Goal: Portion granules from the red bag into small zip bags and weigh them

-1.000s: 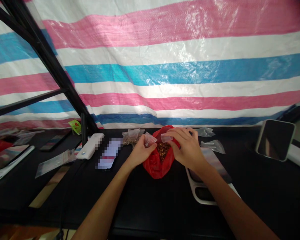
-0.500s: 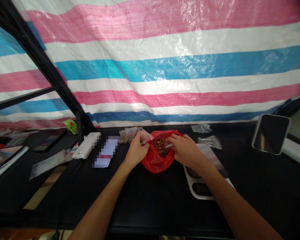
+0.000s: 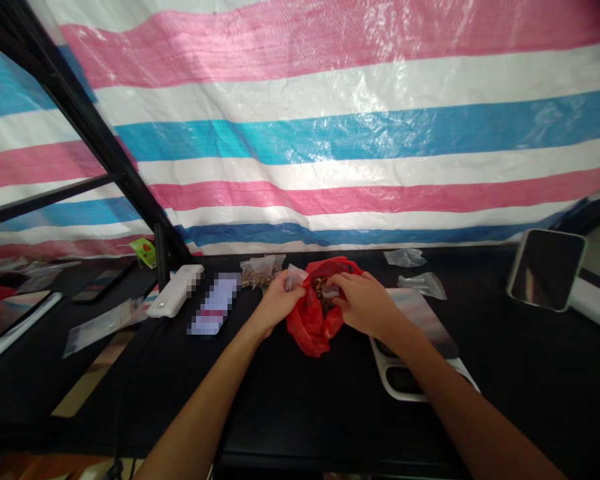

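Note:
A red plastic bag [image 3: 316, 339] stands with its mouth open on the black table, holding small brown and yellowish bits [image 3: 325, 291] like dried seeds or grains. My left hand [image 3: 279, 303] is closed at the bag's left rim, pinching a small clear plastic bag [image 3: 295, 276]. Over the right side of the mouth, my right hand [image 3: 363, 300] has its fingers closed on a small clear object [image 3: 331, 292], whose kind I cannot make out. Left of the red bag lies a filled clear bag [image 3: 261, 270] with similar brown bits.
A white kitchen scale [image 3: 397, 393] sits under my right forearm. Clear bags [image 3: 423, 285] lie behind it. A phone [image 3: 215, 303] and a white power bank [image 3: 175, 291] are left; a device with a dark screen [image 3: 547, 270] stands right. Striped sheeting [image 3: 330, 140] hangs behind.
The red bag's front has crumpled inward and its mouth looks narrower. My left hand has shifted slightly right and down. The right hand has moved slightly left over the bag.

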The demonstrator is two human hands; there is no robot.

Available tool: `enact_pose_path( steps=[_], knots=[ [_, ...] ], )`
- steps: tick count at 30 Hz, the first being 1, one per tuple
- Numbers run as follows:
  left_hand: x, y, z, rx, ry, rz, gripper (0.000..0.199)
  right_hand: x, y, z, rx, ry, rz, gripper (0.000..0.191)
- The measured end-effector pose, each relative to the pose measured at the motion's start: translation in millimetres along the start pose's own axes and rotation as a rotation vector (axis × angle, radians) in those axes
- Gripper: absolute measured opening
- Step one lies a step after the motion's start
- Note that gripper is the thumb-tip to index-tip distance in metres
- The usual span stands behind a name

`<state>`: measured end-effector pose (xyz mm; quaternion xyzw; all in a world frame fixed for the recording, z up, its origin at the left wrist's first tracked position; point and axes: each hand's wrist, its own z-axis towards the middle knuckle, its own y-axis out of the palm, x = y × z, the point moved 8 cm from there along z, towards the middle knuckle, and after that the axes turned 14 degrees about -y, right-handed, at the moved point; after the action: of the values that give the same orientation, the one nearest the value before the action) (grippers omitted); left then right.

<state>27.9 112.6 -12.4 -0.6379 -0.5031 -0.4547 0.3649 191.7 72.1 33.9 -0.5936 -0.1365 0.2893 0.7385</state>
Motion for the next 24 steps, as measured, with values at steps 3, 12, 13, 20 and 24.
enact_pose_path(
  steps=[3,12,13,20,24],
  knots=[
    [-3.4,4.1,-0.2,-0.047,-0.026,-0.056,0.030,1.7,1.7,0.3,0.001,0.010,0.016,0.025],
    [0.7,7.4,-1.0,-0.069,0.054,0.004,0.038,-0.4,5.3,1.0,0.018,0.021,-0.044,0.024],
    [0.2,9.7,-1.4,-0.096,0.052,0.011,0.039,0.1,5.5,0.8,0.019,0.029,-0.052,0.024],
    [-1.4,12.8,-2.5,-0.141,0.036,-0.025,0.038,2.6,9.2,0.5,0.033,0.029,-0.049,0.025],
    [-1.6,13.4,-1.0,-0.153,0.038,-0.127,0.041,2.8,12.2,1.4,0.051,0.000,0.009,0.026]
  ],
)
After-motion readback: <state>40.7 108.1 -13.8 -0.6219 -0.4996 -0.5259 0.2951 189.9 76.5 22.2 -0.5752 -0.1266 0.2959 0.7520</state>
